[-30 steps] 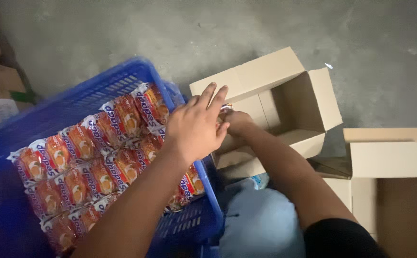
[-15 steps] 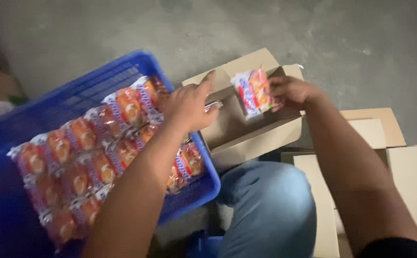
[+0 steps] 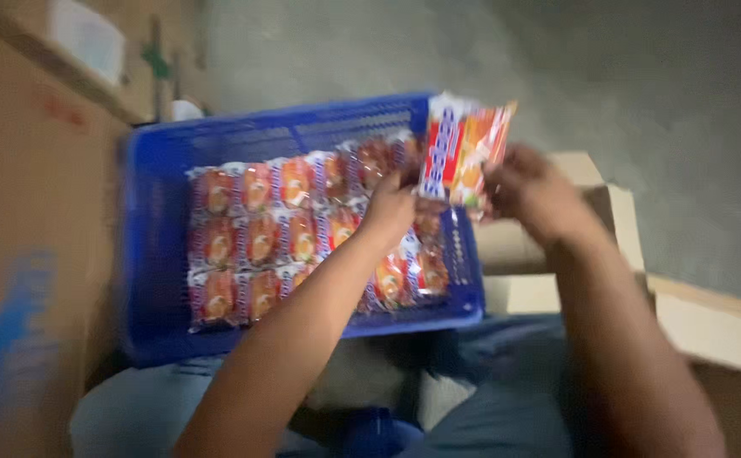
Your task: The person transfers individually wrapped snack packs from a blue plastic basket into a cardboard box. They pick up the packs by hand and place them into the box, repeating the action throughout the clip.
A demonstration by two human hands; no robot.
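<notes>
Above the far right corner of the blue crate (image 3: pixel 158 254), both hands grip one snack packet (image 3: pixel 464 153): left hand (image 3: pixel 391 208) pinches its lower edge, right hand (image 3: pixel 531 191) its side, holding it upright, clear of the packed rows (image 3: pixel 260 242). A cardboard box (image 3: pixel 616 246) sits just right.

Both hands (image 3: pixel 472 191) holding snack packet (image 3: pixel 464 148), blue crate (image 3: pixel 158 280)
</notes>
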